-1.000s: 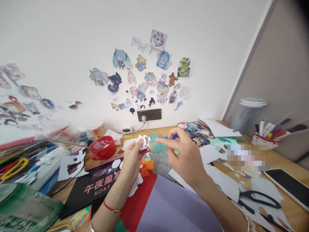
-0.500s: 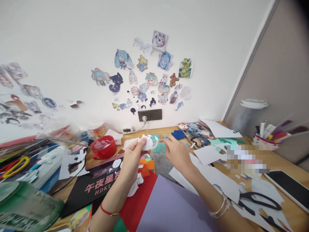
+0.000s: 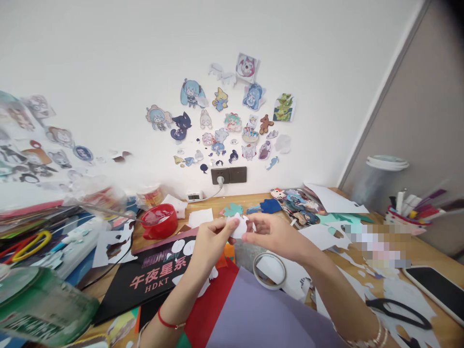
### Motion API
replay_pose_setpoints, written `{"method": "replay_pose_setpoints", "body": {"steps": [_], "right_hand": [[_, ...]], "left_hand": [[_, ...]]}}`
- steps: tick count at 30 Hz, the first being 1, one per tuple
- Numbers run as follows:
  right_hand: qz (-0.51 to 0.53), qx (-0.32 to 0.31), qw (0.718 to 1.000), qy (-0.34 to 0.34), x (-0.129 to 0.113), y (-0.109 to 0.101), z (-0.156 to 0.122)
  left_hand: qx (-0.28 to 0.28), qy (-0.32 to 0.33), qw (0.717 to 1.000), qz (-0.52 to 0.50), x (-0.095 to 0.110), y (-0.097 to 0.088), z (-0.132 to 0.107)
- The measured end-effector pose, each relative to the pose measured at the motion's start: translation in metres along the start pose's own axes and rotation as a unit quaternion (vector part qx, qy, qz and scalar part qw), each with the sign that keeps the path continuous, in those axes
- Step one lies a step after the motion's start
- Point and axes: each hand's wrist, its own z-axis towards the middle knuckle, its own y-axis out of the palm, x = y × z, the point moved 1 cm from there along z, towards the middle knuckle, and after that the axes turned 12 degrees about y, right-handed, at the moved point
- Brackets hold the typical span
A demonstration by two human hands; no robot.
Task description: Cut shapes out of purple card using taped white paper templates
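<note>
Both hands meet over the middle of the desk on a small white paper cut-out (image 3: 239, 227). My left hand (image 3: 212, 241) pinches its left side between thumb and fingers. My right hand (image 3: 273, 233) pinches its right side, fingers curled. A roll of clear tape (image 3: 269, 270) lies flat on the desk just below my right hand. Under my forearms lie a lilac sheet (image 3: 253, 314) and a red sheet (image 3: 210, 309) of paper.
A red bowl (image 3: 158, 221) stands at the back left, a black printed box (image 3: 152, 275) in front of it. Black scissors (image 3: 398, 311), a phone (image 3: 435, 290) and white paper scraps lie at the right. A pen cup (image 3: 408, 215) stands far right. Stickers cover the wall.
My right hand has come left and joined my left hand on the white cut-out. Both hands dropped slightly toward the desk, and the tape roll has come into view.
</note>
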Motion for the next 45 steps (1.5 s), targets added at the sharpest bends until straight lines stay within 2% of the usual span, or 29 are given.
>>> {"method": "replay_pose_setpoints", "body": {"steps": [3, 8, 11, 13, 15, 18, 20, 24, 30, 38, 45], "right_hand": [[0.056, 0.069, 0.996, 0.016, 0.0, 0.003, 0.002], [0.138, 0.134, 0.981, -0.004, 0.001, 0.001, 0.004], [0.151, 0.158, 0.976, -0.023, 0.0, 0.001, 0.003], [0.124, 0.181, 0.975, -0.041, -0.002, 0.004, 0.002], [0.061, 0.241, 0.966, -0.071, -0.006, 0.008, -0.001], [-0.068, 0.329, 0.932, -0.139, -0.012, 0.014, -0.006], [-0.137, 0.351, 0.907, -0.187, -0.016, 0.017, -0.01], [-0.216, 0.361, 0.874, -0.243, -0.018, 0.019, -0.014], [-0.282, 0.383, 0.845, -0.246, -0.017, 0.023, -0.014], [-0.282, 0.375, 0.848, -0.244, -0.017, 0.025, -0.016], [-0.301, 0.354, 0.85, -0.249, -0.017, 0.028, -0.014]], "left_hand": [[-0.028, 0.0, 0.999, -0.015, 0.006, 0.004, -0.001], [-0.049, 0.007, 0.998, -0.027, 0.014, 0.003, -0.001], [-0.056, 0.014, 0.998, -0.023, 0.018, 0.002, -0.003], [-0.061, 0.023, 0.998, -0.017, 0.021, 0.003, -0.005], [-0.066, 0.032, 0.997, -0.01, 0.024, 0.003, -0.007], [-0.074, 0.045, 0.996, 0.005, 0.027, 0.004, -0.008], [-0.074, 0.055, 0.996, 0.017, 0.027, 0.003, -0.008], [-0.068, 0.082, 0.993, 0.046, 0.024, 0.001, -0.008], [-0.059, 0.129, 0.982, 0.121, 0.026, 0.004, -0.012], [-0.073, 0.198, 0.948, 0.239, 0.033, 0.0, -0.015], [-0.092, 0.219, 0.928, 0.286, 0.035, -0.005, -0.016]]}}
